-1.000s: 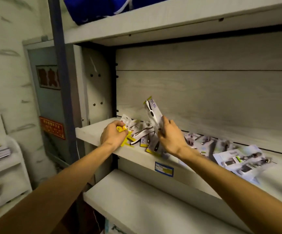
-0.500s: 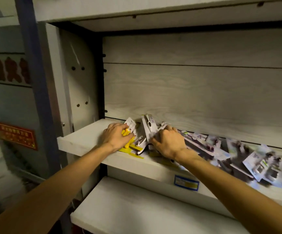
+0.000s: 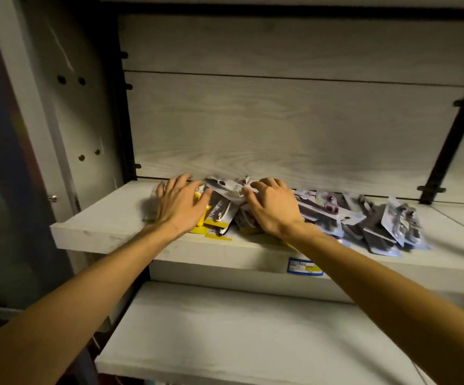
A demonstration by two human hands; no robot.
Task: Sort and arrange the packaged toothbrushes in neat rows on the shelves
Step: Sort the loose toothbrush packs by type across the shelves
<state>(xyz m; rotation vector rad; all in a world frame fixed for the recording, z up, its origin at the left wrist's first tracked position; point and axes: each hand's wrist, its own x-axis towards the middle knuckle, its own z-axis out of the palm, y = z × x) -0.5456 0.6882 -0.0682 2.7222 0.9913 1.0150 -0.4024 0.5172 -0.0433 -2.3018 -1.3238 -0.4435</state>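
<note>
Both hands on a heap of yellow-backed packs (image 3: 219, 215) on the mid shelf (image 3: 100, 226), centre frame. Left hand (image 3: 179, 207) lies flat, fingers spread, pressing at 9 o'clock of the heap; right hand (image 3: 274, 208), fingers bent w/ tips on top packs, at 3 o'clock. Grey-blue packs (image 3: 364, 220) overlap in a row further toward 3 o'clock. Price label (image 3: 304, 266) on shelf's front edge.

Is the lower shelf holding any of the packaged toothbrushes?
No: the lower shelf shows bare board, and the packs lie on the shelf above.

The shelf (image 3: 105, 232) and back panel (image 3: 281, 129) are pale grey with a wood-grain pattern. The left packages (image 3: 219, 215) are yellow and white; those on the right (image 3: 375, 223) look grey and pale blue. A blue, white and yellow label (image 3: 304, 266) marks the shelf edge.
</note>
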